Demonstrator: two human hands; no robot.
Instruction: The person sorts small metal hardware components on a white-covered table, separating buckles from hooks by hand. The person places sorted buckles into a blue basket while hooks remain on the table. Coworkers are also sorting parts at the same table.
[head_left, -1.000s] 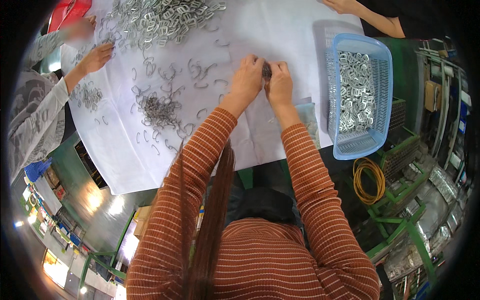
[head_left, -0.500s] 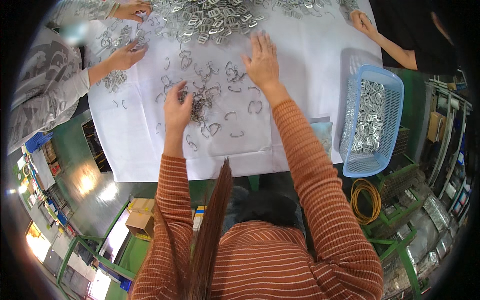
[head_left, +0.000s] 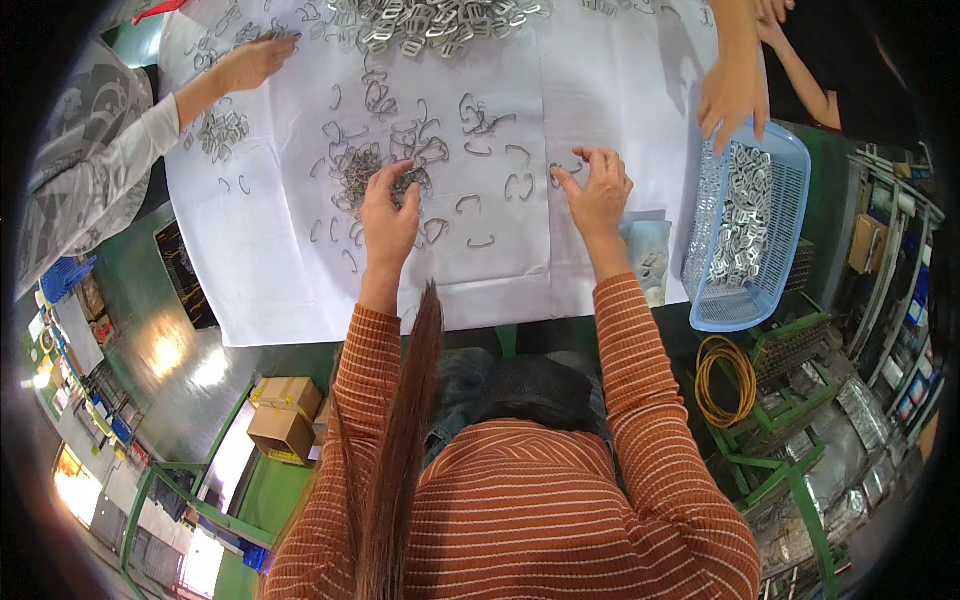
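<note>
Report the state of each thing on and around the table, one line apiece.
Left hand: thumb and fingers apart, at the hook pile
Right hand: thumb and fingers apart, beside a loose hook
Hook pile: heaped, tangled
Buckle heap: loose, spread at its edges
Blue basket: upright, partly filled with buckles
White cloth: spread out, creased
Yellow coil: wound in loops

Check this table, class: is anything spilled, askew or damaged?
Nothing looks plainly damaged. Somewhat untidy, though: several curved wire pieces lie scattered between the left hand and right hand, outside the dense wire pile.
</note>
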